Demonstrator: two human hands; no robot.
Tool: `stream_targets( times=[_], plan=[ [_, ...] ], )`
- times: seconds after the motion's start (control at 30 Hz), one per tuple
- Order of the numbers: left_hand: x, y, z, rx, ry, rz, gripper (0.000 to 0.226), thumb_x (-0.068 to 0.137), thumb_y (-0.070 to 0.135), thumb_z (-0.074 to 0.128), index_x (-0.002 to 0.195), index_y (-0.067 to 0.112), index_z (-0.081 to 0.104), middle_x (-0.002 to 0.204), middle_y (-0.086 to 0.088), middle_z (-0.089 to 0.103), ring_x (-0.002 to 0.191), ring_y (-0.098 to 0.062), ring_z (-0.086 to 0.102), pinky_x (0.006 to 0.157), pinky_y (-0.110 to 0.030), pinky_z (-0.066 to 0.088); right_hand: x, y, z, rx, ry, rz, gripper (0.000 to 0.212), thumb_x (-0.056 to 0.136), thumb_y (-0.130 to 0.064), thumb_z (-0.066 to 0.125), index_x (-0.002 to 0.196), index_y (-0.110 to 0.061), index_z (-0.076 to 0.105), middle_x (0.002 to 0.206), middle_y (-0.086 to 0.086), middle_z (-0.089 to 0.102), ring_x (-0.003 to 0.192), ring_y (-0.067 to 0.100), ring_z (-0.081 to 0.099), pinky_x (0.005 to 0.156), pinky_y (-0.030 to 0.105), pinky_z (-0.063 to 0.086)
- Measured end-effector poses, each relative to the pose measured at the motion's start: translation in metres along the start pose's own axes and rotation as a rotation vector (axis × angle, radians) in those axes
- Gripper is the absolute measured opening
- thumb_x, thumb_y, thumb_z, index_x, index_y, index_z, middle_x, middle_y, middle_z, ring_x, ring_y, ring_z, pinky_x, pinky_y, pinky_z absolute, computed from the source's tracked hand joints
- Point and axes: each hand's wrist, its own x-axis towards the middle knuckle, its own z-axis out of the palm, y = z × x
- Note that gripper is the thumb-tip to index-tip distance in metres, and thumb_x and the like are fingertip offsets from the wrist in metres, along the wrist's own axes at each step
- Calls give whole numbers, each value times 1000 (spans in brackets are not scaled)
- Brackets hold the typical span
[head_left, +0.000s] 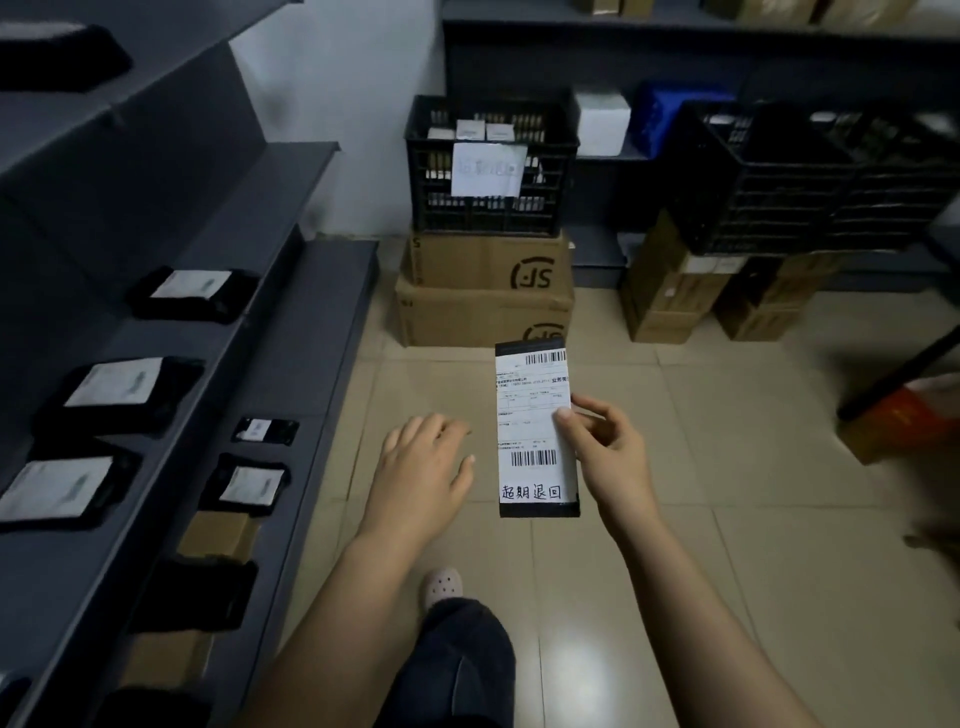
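Note:
A slim black parcel (535, 431) with a white shipping label, barcodes and handwritten characters stands upright in the air at the centre of the head view. My right hand (605, 447) pinches its right edge, thumb on the label and fingers behind it. To the parcel's left, my left hand (426, 467) hovers palm down with relaxed fingers, holding nothing and not touching the parcel.
Grey shelves (291, 332) on the left carry several black labelled parcels (117, 392) and brown boxes. Ahead, a black crate (491, 166) with a paper note sits on two stacked cardboard boxes (485, 291). More crates and boxes stand at the right. Tiled floor lies below.

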Motion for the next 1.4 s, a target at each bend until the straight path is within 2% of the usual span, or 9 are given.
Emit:
stream_targets(
  times=[0.17, 0.33, 0.53, 0.7, 0.83, 0.93, 1.2, 1.33, 1.4],
  plan=[
    [130, -44, 16, -4, 9, 71, 32, 85, 35, 47, 107, 18, 63, 97, 0, 59, 92, -24, 56, 82, -39, 44, 102, -34, 36, 2, 101, -35, 26, 88, -18, 70, 113, -15, 64, 99, 9, 73, 90, 17, 71, 74, 24, 57],
    [242, -81, 17, -22, 32, 103, 24, 86, 25, 64, 109, 17, 63, 101, 0, 61, 96, -24, 56, 84, -41, 44, 192, -67, 76, 29, 155, -46, 22, 88, -20, 70, 109, -19, 63, 99, 9, 73, 93, 19, 71, 78, 30, 57],
    [334, -116, 37, -25, 55, 120, 26, 83, 21, 70, 108, 16, 64, 101, 0, 62, 94, -24, 56, 84, -41, 44, 290, -84, 113, 55, 159, -38, 21, 88, -19, 71, 108, -18, 64, 100, 12, 73, 93, 22, 70, 83, 35, 57],
    [413, -143, 65, 6, 91, 76, 27, 82, 21, 72, 107, 16, 64, 101, 2, 61, 95, -22, 56, 86, -40, 44, 387, -91, 135, 85, 106, -27, 17, 88, -15, 70, 103, -19, 63, 94, 6, 73, 83, 12, 71, 69, 21, 56],
    [495, -155, 94, 26, 133, 45, 25, 85, 28, 59, 106, 16, 64, 100, 1, 61, 94, -23, 56, 87, -40, 44, 485, -103, 146, 75, 72, -25, 25, 88, -16, 71, 111, -11, 63, 90, 3, 74, 80, 9, 71, 69, 23, 55],
    [561, -155, 110, 34, 144, 18, 32, 85, 34, 47, 105, 15, 65, 100, 1, 62, 94, -23, 56, 86, -40, 44, 558, -122, 150, 36, 29, -30, 27, 87, -19, 72, 112, -13, 64, 92, 4, 75, 87, 16, 72, 78, 31, 57],
    [708, -157, 149, 28, 125, -40, 25, 85, 20, 67, 109, 15, 64, 103, 1, 62, 95, -21, 56, 87, -38, 42, 712, -172, 155, -3, -15, -27, 27, 89, -21, 70, 114, -11, 64, 92, 6, 74, 88, 17, 71, 83, 34, 56],
    [773, -172, 173, 21, 148, -12, 24, 85, 22, 62, 108, 15, 64, 99, 0, 61, 89, -21, 56, 82, -37, 45, 777, -181, 161, 39, 34, 15, 20, 91, -16, 67, 110, -12, 65, 86, -3, 72, 84, 14, 68, 86, 35, 55],
    [808, -181, 187, 4, 147, 10, 26, 84, 25, 58, 106, 14, 63, 97, 0, 60, 88, -21, 56, 79, -35, 44, 813, -184, 166, 28, 52, 43, 18, 90, -14, 66, 108, -14, 65, 90, 5, 69, 84, 15, 64, 89, 39, 54]
  ],
)
